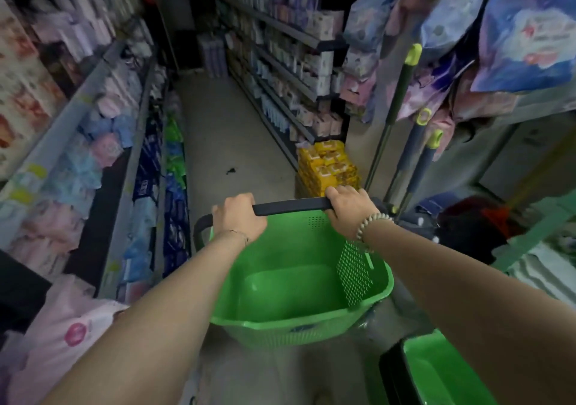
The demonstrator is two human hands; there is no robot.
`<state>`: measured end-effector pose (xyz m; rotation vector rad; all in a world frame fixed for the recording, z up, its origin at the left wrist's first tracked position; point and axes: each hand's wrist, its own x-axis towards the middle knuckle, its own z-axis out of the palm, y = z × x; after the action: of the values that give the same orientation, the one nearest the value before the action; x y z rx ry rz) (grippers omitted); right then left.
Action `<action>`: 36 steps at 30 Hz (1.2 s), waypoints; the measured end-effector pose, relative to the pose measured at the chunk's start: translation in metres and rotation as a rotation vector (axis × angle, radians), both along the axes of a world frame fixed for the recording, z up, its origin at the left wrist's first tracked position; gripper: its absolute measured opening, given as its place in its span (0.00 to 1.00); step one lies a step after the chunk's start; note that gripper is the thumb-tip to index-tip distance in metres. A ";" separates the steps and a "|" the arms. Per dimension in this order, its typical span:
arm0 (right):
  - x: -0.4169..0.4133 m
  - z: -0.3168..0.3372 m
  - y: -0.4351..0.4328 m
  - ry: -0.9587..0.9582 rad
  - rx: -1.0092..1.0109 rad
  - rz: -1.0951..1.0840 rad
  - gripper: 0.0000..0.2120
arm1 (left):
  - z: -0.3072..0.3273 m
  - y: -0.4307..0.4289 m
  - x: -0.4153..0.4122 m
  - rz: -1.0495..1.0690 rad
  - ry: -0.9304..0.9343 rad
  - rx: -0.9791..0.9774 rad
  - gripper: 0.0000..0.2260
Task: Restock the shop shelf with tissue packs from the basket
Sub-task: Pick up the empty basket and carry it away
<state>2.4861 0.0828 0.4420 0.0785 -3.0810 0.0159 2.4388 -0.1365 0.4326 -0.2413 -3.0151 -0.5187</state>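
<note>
Basket [299, 326] held mid-aisle, two-handed.
Shelf [124, 143] left, packs [103, 152] blurred, probably tissue; left hand [240, 217] and right hand [349, 207] each clenched on handle [290, 206]; no packs seen inside. Risk: swinging right knocks leaning mops [399, 108].

Pretty dim in here overall, and the far end of the aisle [187, 40] drops off to almost black. The best-lit stuff is right in front of me. The green basket [299, 295] and my forearms come out bright and fairly sharp, with a faint sheen on the basket's inside. My left hand [240, 217] and right hand [349, 207] look crisp where they wrap the black handle [290, 206]. The left shelf [93, 74] is smeared with motion blur, so the labels are unreadable. The hanging packs [523, 37] top right are soft too. The wide-angle lens bows the shelving outward at the edges. The light's flat and soft, and the floor [237, 130] looks grey and murky. Can't tell where the light comes from.
</note>
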 end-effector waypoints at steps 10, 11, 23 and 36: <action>-0.160 0.002 0.009 0.035 -0.051 0.192 0.10 | 0.013 0.002 -0.123 0.157 -0.022 -0.036 0.03; -0.174 0.002 0.008 0.034 -0.053 0.206 0.09 | 0.013 0.001 -0.135 0.170 -0.029 -0.037 0.03; -0.378 -0.004 -0.037 0.008 -0.061 0.281 0.07 | 0.012 -0.048 -0.319 0.209 -0.074 -0.016 0.03; -0.597 -0.006 -0.077 -0.038 -0.036 0.272 0.09 | 0.014 -0.094 -0.544 0.163 -0.135 -0.043 0.09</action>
<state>1.8894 0.0058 0.4360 0.4995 -3.0799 0.0853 1.8950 -0.2302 0.4467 0.0388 -3.1420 -0.4736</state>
